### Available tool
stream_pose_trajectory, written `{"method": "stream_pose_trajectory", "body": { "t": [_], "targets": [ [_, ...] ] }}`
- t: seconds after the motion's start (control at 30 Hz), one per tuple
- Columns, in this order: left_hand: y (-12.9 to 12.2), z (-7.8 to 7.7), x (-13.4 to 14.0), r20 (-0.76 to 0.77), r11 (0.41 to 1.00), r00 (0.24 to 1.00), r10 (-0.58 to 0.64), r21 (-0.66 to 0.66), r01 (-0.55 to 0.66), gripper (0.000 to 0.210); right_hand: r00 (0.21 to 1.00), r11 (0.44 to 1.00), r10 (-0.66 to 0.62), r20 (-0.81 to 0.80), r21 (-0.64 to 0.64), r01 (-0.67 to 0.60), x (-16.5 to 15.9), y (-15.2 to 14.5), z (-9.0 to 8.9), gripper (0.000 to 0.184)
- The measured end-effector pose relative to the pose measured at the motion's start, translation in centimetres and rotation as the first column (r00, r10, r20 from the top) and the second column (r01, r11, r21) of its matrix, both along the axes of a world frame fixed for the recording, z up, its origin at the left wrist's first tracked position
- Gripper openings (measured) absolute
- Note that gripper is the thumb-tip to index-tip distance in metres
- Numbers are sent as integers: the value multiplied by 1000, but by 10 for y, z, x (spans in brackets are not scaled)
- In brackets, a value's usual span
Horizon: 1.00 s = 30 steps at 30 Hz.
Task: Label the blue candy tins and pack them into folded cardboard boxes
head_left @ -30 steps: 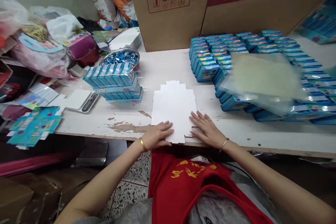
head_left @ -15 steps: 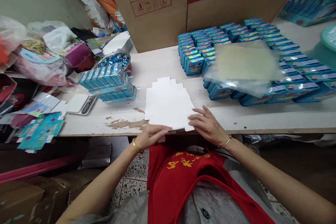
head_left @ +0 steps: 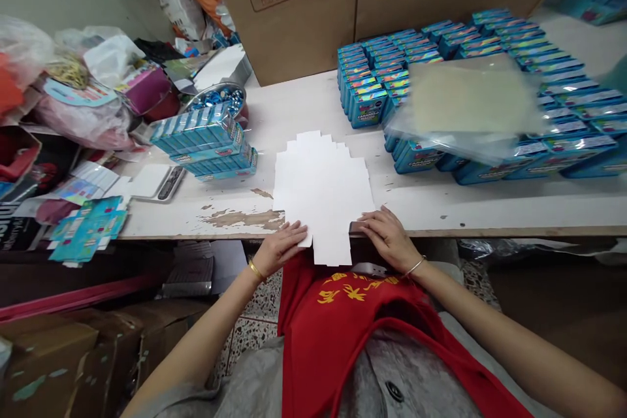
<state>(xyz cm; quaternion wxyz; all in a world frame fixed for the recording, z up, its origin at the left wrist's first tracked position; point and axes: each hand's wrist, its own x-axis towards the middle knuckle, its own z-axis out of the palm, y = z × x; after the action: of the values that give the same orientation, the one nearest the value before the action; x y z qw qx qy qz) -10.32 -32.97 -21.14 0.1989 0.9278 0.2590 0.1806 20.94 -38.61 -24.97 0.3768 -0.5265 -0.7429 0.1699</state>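
Note:
A flat white cardboard box blank [head_left: 321,186] with stepped edges lies on the table before me, plain side up. Its narrow front flap sticks out past the table's front edge. My left hand [head_left: 280,249] rests on the blank's near left flap, fingers stretched and lying flat. At the near right side, my right hand [head_left: 389,238] has its fingers extended and touching the blank's edge. Neither hand is closed around anything. Below a short dark strip [head_left: 357,229] shows beside the right fingertips; what it is I cannot make out.
Clear-wrapped blue packs [head_left: 206,144] and a bowl of blue-wrapped pieces [head_left: 220,101] stand left, near a small white scale [head_left: 157,181] and an unfolded blue carton [head_left: 89,230]. Rows of blue boxes [head_left: 367,108] stand right under plastic sheets [head_left: 470,101]. A large cardboard carton [head_left: 294,32] stands behind.
The blank now lies squarer, with its narrow flap reaching over the table edge. My left hand has let go of the near edge and lies flat; my right hand has moved slightly.

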Motion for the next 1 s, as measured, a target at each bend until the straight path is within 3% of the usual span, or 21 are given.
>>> {"method": "stream_pose_trajectory", "body": {
  "t": [0.13,0.27,0.4,0.53,0.77,0.87,1.0],
  "targets": [
    [9,9,9,41,998,997,63,-14,-62,22,999,999,-8,49,35,6,-1,0,8,21],
    [12,31,32,-43,983,983,181,3,-181,19,944,989,-103,314,133,64,-2,-7,37,18],
    [6,57,69,-334,983,925,182,70,-169,21,832,982,-164,530,165,89,-3,-12,56,25],
    [1,66,103,-590,981,784,194,114,-157,21,819,979,-100,566,203,-21,-7,-2,44,26],
    [3,66,128,-668,955,687,286,140,-262,24,870,920,48,490,317,-230,-12,21,18,27],
    [5,68,130,-681,951,672,290,126,-283,24,882,900,137,451,314,-301,-2,18,18,34],
    [9,59,126,-561,931,745,361,175,-320,20,832,889,296,469,182,-419,14,8,22,51]
  ]
}}
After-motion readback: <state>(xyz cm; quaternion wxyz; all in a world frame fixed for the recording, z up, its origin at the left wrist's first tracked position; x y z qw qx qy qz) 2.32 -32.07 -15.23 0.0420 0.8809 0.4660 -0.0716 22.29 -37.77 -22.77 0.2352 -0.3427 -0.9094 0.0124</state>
